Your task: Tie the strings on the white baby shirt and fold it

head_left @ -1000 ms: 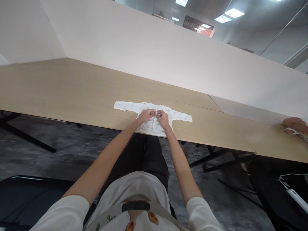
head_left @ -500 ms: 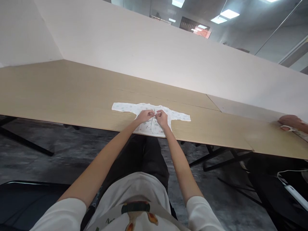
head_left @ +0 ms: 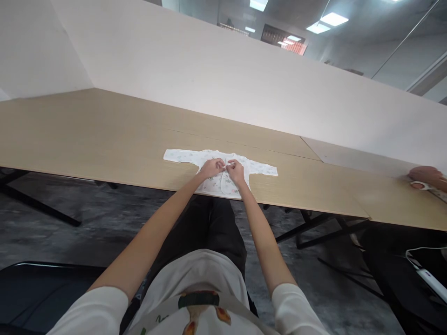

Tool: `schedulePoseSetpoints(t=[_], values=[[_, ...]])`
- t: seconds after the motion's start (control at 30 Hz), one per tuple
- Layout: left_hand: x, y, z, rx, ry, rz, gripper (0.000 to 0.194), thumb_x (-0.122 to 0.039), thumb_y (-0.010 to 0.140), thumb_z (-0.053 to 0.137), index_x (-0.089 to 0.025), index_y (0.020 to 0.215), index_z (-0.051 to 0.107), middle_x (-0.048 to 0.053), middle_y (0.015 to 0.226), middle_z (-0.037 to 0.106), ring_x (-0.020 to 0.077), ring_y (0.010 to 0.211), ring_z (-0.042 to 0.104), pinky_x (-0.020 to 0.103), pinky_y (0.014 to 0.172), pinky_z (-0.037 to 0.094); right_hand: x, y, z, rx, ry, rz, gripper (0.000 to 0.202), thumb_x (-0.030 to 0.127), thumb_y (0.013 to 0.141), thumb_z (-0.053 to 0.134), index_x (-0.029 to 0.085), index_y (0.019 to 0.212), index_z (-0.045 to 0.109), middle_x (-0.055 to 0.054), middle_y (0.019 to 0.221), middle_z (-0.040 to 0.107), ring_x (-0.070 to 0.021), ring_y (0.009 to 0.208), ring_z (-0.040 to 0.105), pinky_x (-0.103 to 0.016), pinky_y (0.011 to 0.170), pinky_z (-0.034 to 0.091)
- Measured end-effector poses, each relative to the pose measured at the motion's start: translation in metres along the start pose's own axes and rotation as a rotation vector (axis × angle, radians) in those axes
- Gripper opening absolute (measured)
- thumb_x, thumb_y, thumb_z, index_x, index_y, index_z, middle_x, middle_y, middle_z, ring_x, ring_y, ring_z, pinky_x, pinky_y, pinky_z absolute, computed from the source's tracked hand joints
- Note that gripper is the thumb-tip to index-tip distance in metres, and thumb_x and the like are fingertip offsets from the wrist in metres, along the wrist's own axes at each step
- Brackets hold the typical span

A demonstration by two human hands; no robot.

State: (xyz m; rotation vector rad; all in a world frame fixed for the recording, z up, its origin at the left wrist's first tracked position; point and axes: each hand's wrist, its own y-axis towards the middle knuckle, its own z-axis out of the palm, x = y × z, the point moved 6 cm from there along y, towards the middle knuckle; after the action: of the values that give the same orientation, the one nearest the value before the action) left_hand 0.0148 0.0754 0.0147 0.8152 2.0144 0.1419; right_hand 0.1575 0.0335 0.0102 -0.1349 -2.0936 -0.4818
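Observation:
A small white long-sleeved garment [head_left: 260, 168] with a faint print lies spread on the wooden table [head_left: 115, 135], its lower hem at the front edge. Both hands are over its middle front, just below the neckline. My left hand [head_left: 212, 168] has its fingertips pinched together at the front opening. Close beside it on the right, my right hand [head_left: 235, 170] is pinched too, its fingertips nearly meeting those of the left. What the fingertips hold is too small to make out.
A white partition [head_left: 209, 79] rises behind the table. At the far right end lie a brownish object [head_left: 426, 176] and a white-handled item [head_left: 420, 185]. Dark chairs [head_left: 45, 293] stand at lower left and right, one bearing a white device [head_left: 431, 281] with a cable.
The fingertips have shifted very slightly at the front opening. The garment keeps its place on the table, and the whole view has moved a little.

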Motion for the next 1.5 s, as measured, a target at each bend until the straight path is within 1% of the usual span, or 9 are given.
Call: schedulePoseSetpoints(t=[0.2, 0.43, 0.6, 0.73, 0.9, 1.0, 1.2, 1.33, 1.5], values=[[0.000, 0.000, 0.000, -0.018, -0.017, 0.021, 0.027, -0.040, 0.071, 0.068, -0.018, 0.087, 0.068, 0.005, 0.088, 0.073, 0.0183, 0.082, 0.066, 0.029, 0.077, 0.050, 0.000, 0.001, 0.002, -0.006, -0.019, 0.010, 0.021, 0.032, 0.078, 0.063, 0.021, 0.097, 0.062, 0.001, 0.075, 0.066, -0.0174, 0.075, 0.065, -0.030, 0.078, 0.050], [0.009, 0.002, 0.003, -0.023, -0.029, -0.022, 0.021, -0.027, 0.068, 0.065, -0.019, 0.087, 0.066, 0.004, 0.085, 0.072, 0.0185, 0.082, 0.068, 0.030, 0.080, 0.053, 0.001, 0.001, 0.002, 0.014, -0.027, 0.001, 0.030, 0.015, 0.071, 0.054, 0.020, 0.099, 0.062, 0.003, 0.073, 0.066, -0.0163, 0.073, 0.064, -0.028, 0.078, 0.049], [0.015, 0.002, 0.003, -0.032, 0.055, -0.070, 0.020, -0.026, 0.075, 0.056, -0.018, 0.089, 0.069, 0.005, 0.088, 0.074, 0.0193, 0.085, 0.069, 0.030, 0.081, 0.053, 0.000, 0.000, -0.001, -0.026, -0.026, 0.024, 0.035, 0.014, 0.066, 0.052, 0.020, 0.098, 0.062, 0.003, 0.072, 0.065, -0.0168, 0.074, 0.064, -0.029, 0.079, 0.048], [0.004, 0.002, 0.000, 0.011, 0.194, -0.020, 0.026, -0.030, 0.081, 0.052, -0.018, 0.091, 0.073, 0.007, 0.090, 0.075, 0.0206, 0.086, 0.068, 0.031, 0.083, 0.051, -0.001, 0.000, -0.008, -0.129, 0.008, 0.078, 0.034, 0.017, 0.065, 0.051, 0.019, 0.097, 0.062, 0.002, 0.075, 0.065, -0.0174, 0.076, 0.064, -0.028, 0.080, 0.048], [-0.019, -0.004, -0.004, 0.036, 0.329, 0.054, 0.031, -0.034, 0.084, 0.050, -0.019, 0.078, 0.076, 0.007, 0.088, 0.075, 0.0236, 0.092, 0.065, 0.033, 0.088, 0.048, 0.001, 0.004, -0.018, -0.178, 0.083, 0.145, 0.034, 0.019, 0.067, 0.052, 0.019, 0.100, 0.061, 0.000, 0.079, 0.066, -0.0173, 0.077, 0.064, -0.028, 0.079, 0.050], [-0.023, -0.014, -0.004, 0.083, 0.284, 0.051, 0.036, -0.041, 0.085, 0.049, -0.019, 0.074, 0.076, 0.007, 0.082, 0.074, 0.0236, 0.086, 0.065, 0.033, 0.083, 0.048, 0.003, 0.000, -0.023, -0.136, 0.111, 0.156, 0.036, 0.021, 0.071, 0.053, 0.020, 0.106, 0.059, 0.001, 0.080, 0.067, -0.0169, 0.075, 0.064, -0.029, 0.077, 0.051], [-0.014, -0.030, -0.002, 0.183, 0.207, -0.077, 0.026, -0.039, 0.075, 0.060, -0.022, 0.082, 0.078, 0.004, 0.088, 0.077, 0.0221, 0.083, 0.067, 0.028, 0.075, 0.048, 0.012, -0.036, -0.011, 0.157, -0.032, 0.070, 0.033, 0.014, 0.069, 0.057, 0.022, 0.101, 0.061, 0.004, 0.072, 0.066, -0.0167, 0.072, 0.064, -0.030, 0.079, 0.051], [-0.017, -0.035, -0.002, 0.150, 0.234, -0.049, 0.026, -0.036, 0.076, 0.059, -0.021, 0.084, 0.078, 0.005, 0.086, 0.076, 0.0231, 0.083, 0.067, 0.031, 0.079, 0.048, 0.021, -0.050, -0.009, 0.141, -0.083, -0.002, 0.031, 0.012, 0.069, 0.055, 0.022, 0.097, 0.063, 0.003, 0.074, 0.067, -0.0167, 0.074, 0.064, -0.030, 0.080, 0.050], [-0.020, -0.038, -0.002, 0.136, 0.232, -0.051, 0.028, -0.038, 0.077, 0.058, -0.019, 0.085, 0.077, 0.006, 0.086, 0.075, 0.0221, 0.081, 0.066, 0.031, 0.079, 0.048, 0.022, -0.051, -0.009, 0.093, -0.004, 0.096, 0.029, 0.016, 0.064, 0.060, 0.021, 0.093, 0.061, 0.004, 0.071, 0.067, -0.0162, 0.070, 0.062, -0.029, 0.077, 0.050]])
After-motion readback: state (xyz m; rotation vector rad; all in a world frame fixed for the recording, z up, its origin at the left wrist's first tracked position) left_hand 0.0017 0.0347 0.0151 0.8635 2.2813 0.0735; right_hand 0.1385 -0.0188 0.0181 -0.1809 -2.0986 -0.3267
